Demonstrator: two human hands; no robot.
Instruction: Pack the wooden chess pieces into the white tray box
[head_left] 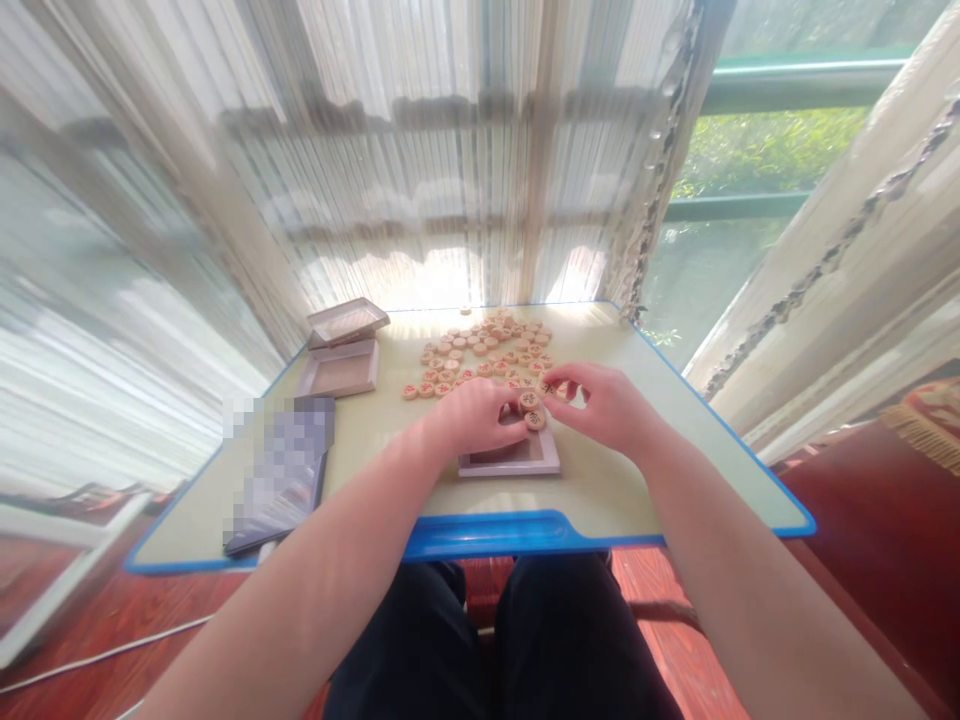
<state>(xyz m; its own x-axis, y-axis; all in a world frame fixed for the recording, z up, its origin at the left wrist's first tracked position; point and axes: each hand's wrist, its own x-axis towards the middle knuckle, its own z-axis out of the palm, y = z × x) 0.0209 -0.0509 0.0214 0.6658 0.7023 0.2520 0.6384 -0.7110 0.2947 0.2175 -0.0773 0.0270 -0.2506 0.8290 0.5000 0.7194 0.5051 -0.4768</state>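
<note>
Our left hand (472, 415): fingers curled shut on two discs (532, 410), over shallow tray (517, 465), near middle of worktop (675, 470). Our right hand (611, 408): fingers bent close at same discs; grip we cannot tell. Best we pinch rims, stay low. Heap of discs (487, 352) just beyond crowds us; box halves (341, 370) far left.

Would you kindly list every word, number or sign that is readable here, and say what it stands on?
No text here can be read.
On the wooden discs spread on the table: red and dark marks, too small to read.
On the two discs between the left hand and right hand: dark marks, blurred.
On the dark flat item: pixelated, unreadable.
</note>
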